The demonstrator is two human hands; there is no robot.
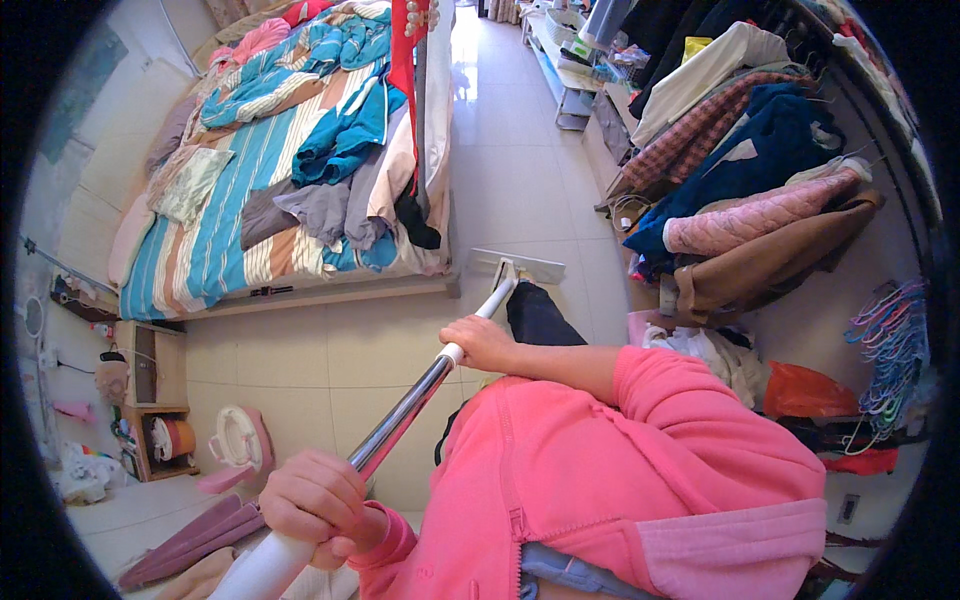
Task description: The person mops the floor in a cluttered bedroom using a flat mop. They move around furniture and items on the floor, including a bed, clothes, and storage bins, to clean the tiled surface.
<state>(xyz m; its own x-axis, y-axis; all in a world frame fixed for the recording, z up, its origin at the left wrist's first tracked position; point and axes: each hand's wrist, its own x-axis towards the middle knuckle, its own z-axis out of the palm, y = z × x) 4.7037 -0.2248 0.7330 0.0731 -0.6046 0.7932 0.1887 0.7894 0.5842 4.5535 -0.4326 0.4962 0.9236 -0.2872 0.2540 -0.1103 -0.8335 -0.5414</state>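
Mopping in hand: my left hand (315,500) and right hand (480,343) grip the mop handle (400,420); next I judge a push of the mop head (517,265) along the floor (520,180).

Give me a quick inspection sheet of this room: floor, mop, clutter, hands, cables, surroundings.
Surface: pale tiled floor, mostly bare beside the bed.
Job's things: flat mop, head flat on the tiles near the bed's foot, metal handle slanting up to the person.
Clutter: pink potty seat by a small wooden shelf; orange bag under the coats.
Hands: left hand grips the upper handle; right hand grips lower down.
Cables: nothing seen clearly.
Surroundings: unmade bed with striped bedding; crowded clothes rack; bunch of hangers.
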